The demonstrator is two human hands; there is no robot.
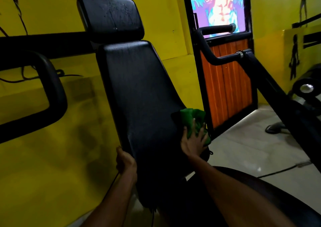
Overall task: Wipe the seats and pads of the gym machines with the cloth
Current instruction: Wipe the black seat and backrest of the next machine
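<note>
Right fingers (pixel 201 131) splayed on cloth (pixel 190 116)

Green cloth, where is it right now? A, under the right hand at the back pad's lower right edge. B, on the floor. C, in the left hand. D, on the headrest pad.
A: the right hand presses the green cloth against the lower right edge of the back pad, while the left hand grips its left edge.
</note>
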